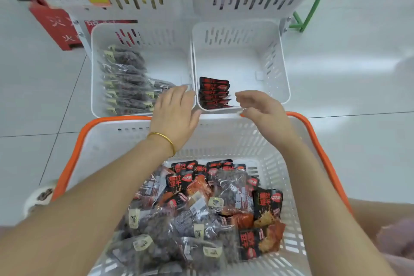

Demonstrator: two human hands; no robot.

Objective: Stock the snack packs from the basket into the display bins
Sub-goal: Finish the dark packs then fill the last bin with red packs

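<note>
Starting at the left, the left bin [94, 69] holds a row of clear packs of dark snacks [125, 87] standing on edge along its left wall, their long sides running across the bin. The person's left hand [177, 112] hovers over the rim where the two bins meet. Its fingers are straight and close together, palm down, holding nothing; whether it touches the rim cannot be told.

Just to its right, the right bin [275, 63] has a short stack of black-and-red packs [214, 94] in its near left corner, long axis left to right, with most of the bin floor bare. The right hand [262, 110] hangs over that bin's near rim, just right of the stack. Its fingers are loosely curled and no pack is visible in it.

Both hands look empty, so the next pack has to come from the basket [74, 141], which lies below and behind the hands, toward the person's body. Its mixed packs [201, 208] are heaped in the near half, the black-and-red ones mostly toward the right side. The right hand is judged the nearer one to those, and it would need to draw back and down to reach them.
</note>
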